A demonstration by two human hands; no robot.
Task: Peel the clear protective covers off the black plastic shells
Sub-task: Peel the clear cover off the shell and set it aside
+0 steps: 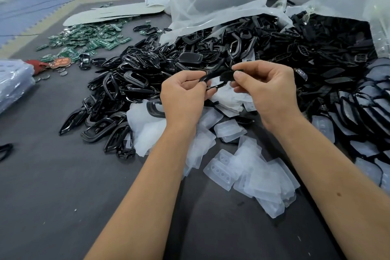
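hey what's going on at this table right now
A person is holding one black plastic shell up over the table, the left hand and right hand each pinching an end. Behind lies a large heap of black shells, and loose clear covers are piled beneath the forearms.

Dark grey tabletop [52, 186] carries black shells [130, 82], clear covers [249, 173], green circuit boards [88, 40], apparently white bags [211, 0].

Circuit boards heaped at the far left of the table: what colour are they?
Green, with pale markings, the circuit boards show best in the head view.
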